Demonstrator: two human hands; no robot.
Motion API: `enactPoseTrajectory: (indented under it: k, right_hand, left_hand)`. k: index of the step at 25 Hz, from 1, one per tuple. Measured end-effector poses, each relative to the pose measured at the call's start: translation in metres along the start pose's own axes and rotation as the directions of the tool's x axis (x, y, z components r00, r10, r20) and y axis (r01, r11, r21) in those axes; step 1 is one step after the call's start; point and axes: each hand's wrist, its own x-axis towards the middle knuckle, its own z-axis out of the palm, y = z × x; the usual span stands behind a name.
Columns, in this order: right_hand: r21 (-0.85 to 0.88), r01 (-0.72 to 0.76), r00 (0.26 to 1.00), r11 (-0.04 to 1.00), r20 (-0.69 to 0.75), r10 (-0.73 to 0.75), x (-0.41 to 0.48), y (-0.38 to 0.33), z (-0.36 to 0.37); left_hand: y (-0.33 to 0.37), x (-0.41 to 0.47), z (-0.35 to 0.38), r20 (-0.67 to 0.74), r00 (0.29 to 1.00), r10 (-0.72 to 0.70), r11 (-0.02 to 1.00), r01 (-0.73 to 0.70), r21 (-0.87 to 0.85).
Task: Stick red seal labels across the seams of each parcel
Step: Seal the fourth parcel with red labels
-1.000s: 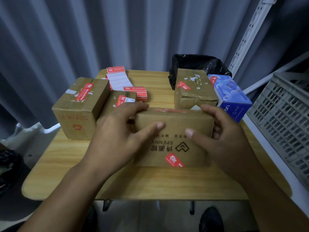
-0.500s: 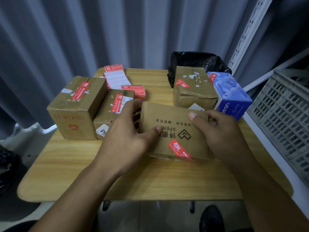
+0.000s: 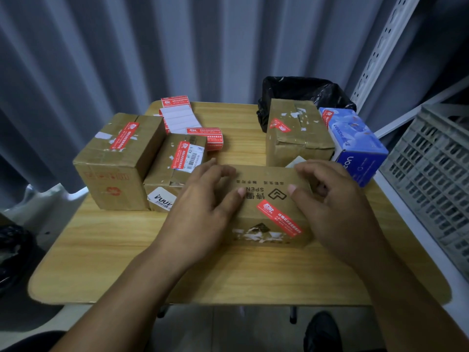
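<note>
A flat brown parcel [image 3: 269,179] with black print lies mid-table, printed face up. A red seal label [image 3: 279,219] runs slantwise from that face over its near edge. My left hand [image 3: 203,212] grips the parcel's left end, thumb on top and fingers at the far edge. My right hand [image 3: 337,214] grips the right end, fingers curled over the far corner. A roll of red labels [image 3: 205,138] and its white backing strip [image 3: 175,115] lie at the back.
A big labelled carton [image 3: 114,161] and a small labelled carton [image 3: 175,163] stand at the left. Another carton [image 3: 297,133] and a blue box [image 3: 355,143] stand back right, before a black bag [image 3: 299,90]. A grey crate [image 3: 436,174] flanks the wooden table [image 3: 114,262].
The parcel stood on its long edge; both hands tipped it away and laid it flat, so its printed face now points up and the red label shows in full.
</note>
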Motion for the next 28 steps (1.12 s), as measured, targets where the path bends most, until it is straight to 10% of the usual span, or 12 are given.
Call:
enactPoseTrajectory:
  k: [12, 28]
  right_hand:
    - [-0.212, 0.395, 0.897, 0.894, 0.297, -0.326, -0.004, -0.009, 0.004]
    - [-0.105, 0.229, 0.955, 0.968, 0.219, -0.202, -0.002, -0.016, 0.018]
  left_hand:
    - [0.007, -0.007, -0.008, 0.244, 0.927, 0.285, 0.909, -0.343, 0.238]
    - [0.006, -0.004, -0.008, 0.208, 0.951, 0.228, 0.944, -0.268, 0.193]
